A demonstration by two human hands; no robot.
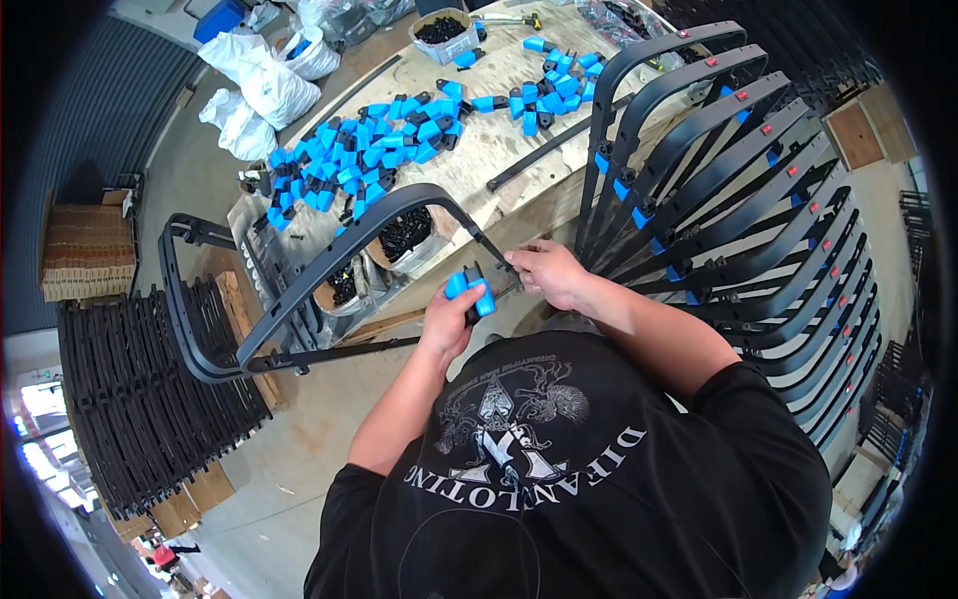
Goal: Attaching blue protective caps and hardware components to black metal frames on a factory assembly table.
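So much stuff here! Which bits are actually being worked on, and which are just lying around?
In hand:
- left hand holding a blue-and-black clip
- right hand on the curved black frame

Lying about:
- loose blue clips on the workbench
- white bags
- racked finished frames

Beyond the hands, a pale plywood table point(499, 150) strewn with blue and black parts. Past its far left corner, white plastic bags point(261, 80) on a grey concrete floor point(190, 160). Far left of the hands, a stack of cardboard point(88, 250) beside a corrugated metal wall point(110, 110). Lower left, bright daylight through an opening point(45, 439).
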